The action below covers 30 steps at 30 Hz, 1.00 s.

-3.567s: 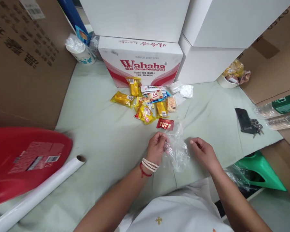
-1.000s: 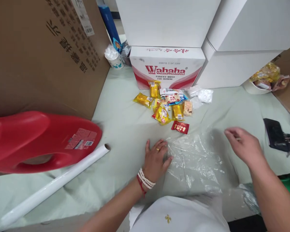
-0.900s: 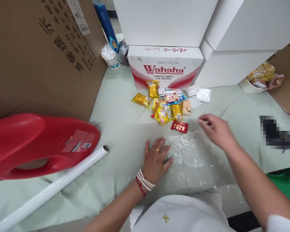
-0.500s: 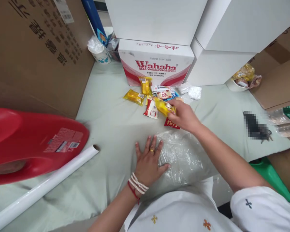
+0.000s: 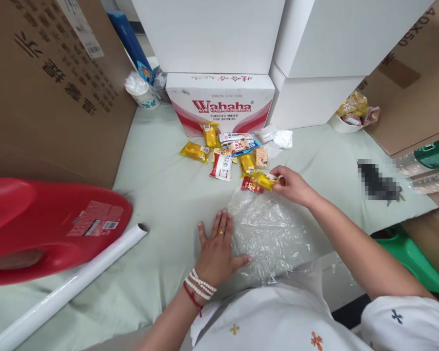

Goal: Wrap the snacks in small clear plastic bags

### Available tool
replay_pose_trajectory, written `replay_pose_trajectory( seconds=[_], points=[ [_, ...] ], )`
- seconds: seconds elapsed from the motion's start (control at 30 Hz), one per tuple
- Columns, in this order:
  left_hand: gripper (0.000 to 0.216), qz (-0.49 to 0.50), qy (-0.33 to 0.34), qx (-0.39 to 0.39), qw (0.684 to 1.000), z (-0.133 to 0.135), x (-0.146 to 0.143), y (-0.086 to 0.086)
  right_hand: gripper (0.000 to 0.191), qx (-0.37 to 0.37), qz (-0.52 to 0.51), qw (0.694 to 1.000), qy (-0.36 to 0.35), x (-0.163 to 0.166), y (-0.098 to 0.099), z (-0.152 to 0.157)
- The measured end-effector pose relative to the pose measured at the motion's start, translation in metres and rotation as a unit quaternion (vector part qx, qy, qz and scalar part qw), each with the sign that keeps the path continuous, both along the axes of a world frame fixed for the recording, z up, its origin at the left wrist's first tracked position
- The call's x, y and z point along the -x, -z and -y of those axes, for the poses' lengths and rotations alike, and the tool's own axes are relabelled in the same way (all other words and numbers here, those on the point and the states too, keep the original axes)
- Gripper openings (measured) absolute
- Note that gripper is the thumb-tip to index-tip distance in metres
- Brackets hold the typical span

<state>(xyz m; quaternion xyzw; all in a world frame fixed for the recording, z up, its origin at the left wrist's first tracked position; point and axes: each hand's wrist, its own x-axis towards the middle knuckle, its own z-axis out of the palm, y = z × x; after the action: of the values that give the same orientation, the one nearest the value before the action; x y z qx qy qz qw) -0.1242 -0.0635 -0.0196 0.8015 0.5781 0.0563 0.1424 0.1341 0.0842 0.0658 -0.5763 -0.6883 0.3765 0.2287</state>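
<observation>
My right hand point(image 5: 293, 186) pinches a yellow-wrapped snack point(image 5: 265, 180) by its right end, just over a small red packet point(image 5: 251, 185). Flat on the cloth, fingers spread, my left hand point(image 5: 219, 248) presses beside a clear plastic bag point(image 5: 272, 236) and touches its left edge. Beyond the hands lies a loose pile of packaged snacks: yellow packets point(image 5: 195, 151), a red and white packet point(image 5: 221, 166), a patterned packet point(image 5: 238, 146) and a pinkish one point(image 5: 262, 158). Small clear-and-white packets point(image 5: 283, 139) lie at the pile's right.
A Wahaha water carton point(image 5: 219, 105) and white boxes point(image 5: 318, 102) stand behind the pile. At left are a red jug point(image 5: 58, 219) and a white roll point(image 5: 73, 282). A snack-filled bowl point(image 5: 346, 126), bottles point(image 5: 424, 161) and a blurred dark object with keys point(image 5: 378, 180) lie right.
My right hand has moved right and slightly toward me with the yellow snack, uncovering another yellow packet and the pinkish one. My left hand stays flat. The view has shifted slightly.
</observation>
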Motion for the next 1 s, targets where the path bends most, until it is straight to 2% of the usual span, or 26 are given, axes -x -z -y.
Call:
replay_pose_trajectory(
  seconds=[0.1,0.2,0.33,0.43,0.5,0.57,0.6,0.67,0.77,0.87,0.93,1.0],
  points=[
    [0.084,0.008,-0.018,-0.025,0.999,0.001,-0.003,0.001,0.037,-0.074,0.051,0.984,-0.152,-0.001,-0.008,0.033],
    [0.07,0.012,-0.029,-0.033,0.999,0.0,-0.005,0.002,0.042,-0.091,0.158,0.95,-0.254,-0.001,-0.001,0.069],
    [0.064,0.008,-0.032,-0.044,0.998,-0.001,-0.004,0.002,0.04,-0.069,0.249,0.929,-0.266,-0.004,0.017,0.093],
    [0.063,0.004,-0.057,-0.082,0.995,0.005,-0.001,0.004,0.041,-0.105,0.212,0.944,-0.23,-0.022,0.02,0.116],
    [0.059,0.007,-0.066,-0.128,0.99,0.011,0.003,0.007,0.051,-0.145,0.171,0.949,-0.22,-0.039,0.022,0.141],
    [0.056,0.016,-0.028,-0.166,0.986,0.014,0.009,0.011,0.059,-0.185,0.164,0.939,-0.238,-0.053,0.029,0.168],
    [0.058,0.024,0.011,-0.171,0.985,0.014,0.013,0.012,0.054,-0.205,0.172,0.932,-0.245,-0.058,0.034,0.179],
    [0.061,0.058,0.101,-0.153,0.981,0.009,0.022,0.01,0.033,-0.235,0.183,0.926,-0.234,-0.061,0.043,0.191],
    [0.059,0.12,0.2,-0.062,0.97,-0.006,0.039,-0.001,0.02,-0.211,0.125,0.949,-0.196,-0.057,0.04,0.179],
    [0.067,0.138,0.242,0.021,0.96,-0.015,0.051,-0.014,0.018,-0.103,0.027,0.979,-0.175,-0.049,0.022,0.143],
    [0.069,0.137,0.267,0.032,0.953,-0.015,0.055,-0.016,0.02,-0.027,-0.015,0.988,-0.152,-0.046,0.014,0.118],
    [0.063,0.138,0.274,0.011,0.952,-0.012,0.053,-0.012,0.026,0.061,-0.038,0.991,-0.111,-0.046,0.013,0.095]
  ],
)
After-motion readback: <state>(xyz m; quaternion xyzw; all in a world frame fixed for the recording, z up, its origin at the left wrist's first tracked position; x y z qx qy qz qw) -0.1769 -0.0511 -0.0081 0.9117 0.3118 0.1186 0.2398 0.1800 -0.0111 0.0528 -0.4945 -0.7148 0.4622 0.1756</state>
